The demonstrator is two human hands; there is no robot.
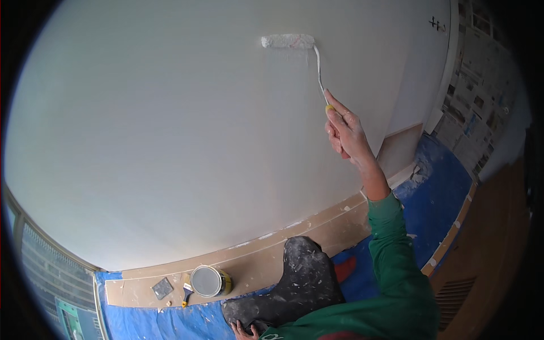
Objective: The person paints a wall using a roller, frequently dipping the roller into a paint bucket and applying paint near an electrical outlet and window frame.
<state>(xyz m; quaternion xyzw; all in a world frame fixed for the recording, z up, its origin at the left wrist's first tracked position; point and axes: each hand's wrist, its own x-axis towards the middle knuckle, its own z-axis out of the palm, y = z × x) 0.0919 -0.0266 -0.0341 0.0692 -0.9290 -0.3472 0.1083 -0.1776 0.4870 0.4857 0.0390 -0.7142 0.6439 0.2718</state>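
My right hand [346, 134] grips the handle of a mini paint roller, its index finger stretched along the bent wire frame [318, 68]. The white, paint-loaded roller sleeve [288, 41] touches the pale wall [170, 140]. A fresh damp-looking streak runs down the wall below the sleeve. Low in the view, my left hand [245, 330] rests against my dark, paint-spotted trouser leg [263, 310]; its fingers are apart, and the rest of it is cut off by the picture's edge.
On the cardboard strip [255, 276] along the wall's foot stand a paint can [206, 281], a paintbrush [187, 292] and a small grey square block [162, 288]. Blue sheeting [170, 321] covers the floor. A window [55, 259] is at left, newspaper masking [476, 93] at right.
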